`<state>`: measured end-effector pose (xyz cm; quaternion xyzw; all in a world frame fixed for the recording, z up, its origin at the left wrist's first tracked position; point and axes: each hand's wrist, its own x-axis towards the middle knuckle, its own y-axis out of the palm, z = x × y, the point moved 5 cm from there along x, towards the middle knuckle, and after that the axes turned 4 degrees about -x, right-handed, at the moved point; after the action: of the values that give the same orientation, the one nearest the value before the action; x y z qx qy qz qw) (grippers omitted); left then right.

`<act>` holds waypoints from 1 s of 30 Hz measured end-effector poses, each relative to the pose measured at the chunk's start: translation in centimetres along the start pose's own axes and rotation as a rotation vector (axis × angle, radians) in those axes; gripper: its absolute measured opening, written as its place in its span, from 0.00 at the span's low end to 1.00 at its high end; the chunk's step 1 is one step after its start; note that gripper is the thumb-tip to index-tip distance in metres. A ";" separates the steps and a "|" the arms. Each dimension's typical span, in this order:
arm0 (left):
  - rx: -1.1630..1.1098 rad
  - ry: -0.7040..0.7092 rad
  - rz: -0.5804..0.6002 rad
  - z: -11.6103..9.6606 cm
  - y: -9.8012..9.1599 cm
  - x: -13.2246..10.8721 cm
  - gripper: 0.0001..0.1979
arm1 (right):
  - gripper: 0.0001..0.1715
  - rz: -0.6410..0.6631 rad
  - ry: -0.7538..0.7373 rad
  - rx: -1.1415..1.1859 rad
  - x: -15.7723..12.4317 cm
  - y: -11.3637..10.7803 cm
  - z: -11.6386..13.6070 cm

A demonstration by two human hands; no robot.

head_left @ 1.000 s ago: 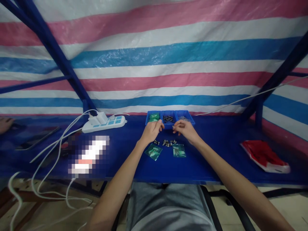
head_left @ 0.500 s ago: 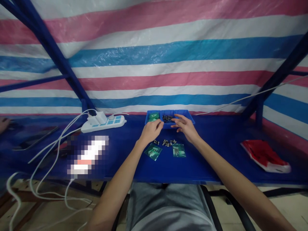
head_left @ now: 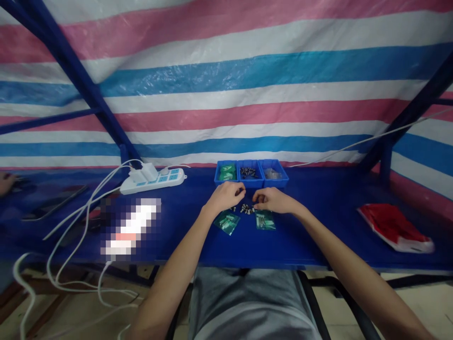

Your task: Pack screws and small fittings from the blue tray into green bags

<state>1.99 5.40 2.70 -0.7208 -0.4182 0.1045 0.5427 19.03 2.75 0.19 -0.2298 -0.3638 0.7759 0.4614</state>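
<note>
My left hand (head_left: 225, 196) rests on the blue table with its fingers curled in a pinch on something too small to make out. My right hand (head_left: 273, 200) lies close beside it, fingers also curled, its fingertips at a small heap of dark metal parts (head_left: 245, 208). Two small green packets lie just below the hands, one on the left (head_left: 227, 222) and one on the right (head_left: 265, 220). Behind the hands stand three joined blue bins (head_left: 251, 172), the left one with green packets, the middle one with dark parts, the right one with clear bags.
A white power strip (head_left: 153, 179) with several white cables lies at the left. A red and white bag (head_left: 395, 227) sits at the right. Another person's hand (head_left: 6, 182) shows at the far left edge. A striped tarp hangs behind the table.
My right hand has come back from over the bins and dropped to the heap of parts, its fingers closing. The left hand has stayed nearly in place.
</note>
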 end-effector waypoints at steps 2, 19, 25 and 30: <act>0.012 -0.009 0.006 0.1 0.2 0.0 0.10 | 0.13 0.018 -0.001 -0.021 -0.1 0.1 0.0; 0.016 -0.024 0.010 0.2 0.5 -0.1 0.11 | 0.06 -0.140 -0.067 -0.041 0.0 0.4 1.3; -0.007 -0.023 0.012 0.1 0.4 -0.1 0.11 | 0.06 -0.214 -0.073 -0.020 0.1 0.1 1.2; -0.048 -0.030 0.019 0.1 0.3 0.0 0.09 | 0.06 -0.277 -0.080 0.008 0.3 0.0 1.1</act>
<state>2.04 5.46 2.36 -0.7360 -0.4219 0.1102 0.5179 18.10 2.61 0.89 -0.1442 -0.4072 0.7146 0.5501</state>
